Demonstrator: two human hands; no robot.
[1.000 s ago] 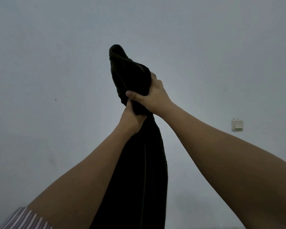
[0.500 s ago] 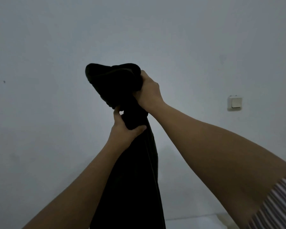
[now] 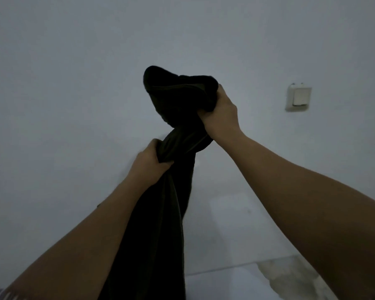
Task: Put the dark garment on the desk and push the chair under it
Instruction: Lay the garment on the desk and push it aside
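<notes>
Now | dark garment (image 3: pixel 178 118) held up before the pale wall (image 3: pixel 74 83), bunched at top, rest hanging down between the forearms | right hand (image 3: pixel 220 114) fisted around the upper bundle | left hand (image 3: pixel 151 161) clenched on the cloth just below | wall switch (image 3: pixel 299 98) to the right, well apart

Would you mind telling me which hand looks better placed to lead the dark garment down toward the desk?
Probably the right hand: it grips the bunched top of the dark garment, so the whole length hangs from it. The left hand is clenched lower on the cloth and could steady it. No desk is in view.
</notes>
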